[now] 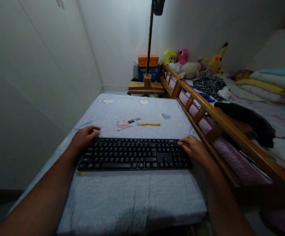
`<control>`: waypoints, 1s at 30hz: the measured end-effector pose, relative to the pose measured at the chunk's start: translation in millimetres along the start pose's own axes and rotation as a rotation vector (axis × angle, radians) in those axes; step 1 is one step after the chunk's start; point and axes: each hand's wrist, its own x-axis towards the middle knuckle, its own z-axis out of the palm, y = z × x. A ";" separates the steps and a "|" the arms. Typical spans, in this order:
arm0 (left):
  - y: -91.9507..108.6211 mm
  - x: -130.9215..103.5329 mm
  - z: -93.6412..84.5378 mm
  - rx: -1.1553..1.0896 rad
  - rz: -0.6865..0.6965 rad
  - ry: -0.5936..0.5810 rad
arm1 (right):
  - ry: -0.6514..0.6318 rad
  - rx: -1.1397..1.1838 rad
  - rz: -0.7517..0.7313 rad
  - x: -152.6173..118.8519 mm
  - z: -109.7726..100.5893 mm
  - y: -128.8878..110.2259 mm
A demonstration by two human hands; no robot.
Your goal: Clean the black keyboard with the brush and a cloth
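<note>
A black keyboard (134, 154) lies flat on the pale blue cloth, its keys facing up. At its upper left corner rests my left hand (84, 137), fingers apart and holding nothing. My right hand (193, 147) is at the upper right corner, its fingertips pinched on a small tan piece (180, 143) over the keys. Beyond the keyboard lie a brush with a yellow handle (152, 124), a tool with a black grip (132, 121) and some thin swab-like sticks (125, 127). A bit of yellow (81, 172) shows under the keyboard's lower left corner.
A wooden bed rail (206, 103) runs along the right, with a bed of folded blankets (270, 82), clothes and plush toys behind it. A wooden stand base (146, 87) and an orange box (148, 61) are at the back. White cabinet doors (41, 65) fill the left.
</note>
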 end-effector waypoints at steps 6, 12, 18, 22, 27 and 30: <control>4.3 -1.2 -0.1 -0.004 -0.013 -0.006 | -0.062 0.025 -0.002 -11.0 -2.7 1.8; 3.0 -1.5 0.5 0.000 -0.005 -0.001 | -0.099 0.061 -0.024 -35.0 -7.5 -0.4; 3.6 -2.1 0.8 0.000 -0.017 -0.009 | -0.132 0.092 0.001 -57.9 -10.2 -4.2; 4.3 -2.1 0.9 0.023 -0.023 -0.020 | -0.181 0.134 0.021 -69.6 -12.9 -9.2; 2.0 -2.0 1.6 0.002 -0.023 -0.026 | -0.274 0.169 0.040 -76.6 -25.0 -16.3; -2.6 -0.3 2.2 -0.009 -0.019 -0.033 | -0.302 0.180 0.029 -70.6 -32.0 -15.6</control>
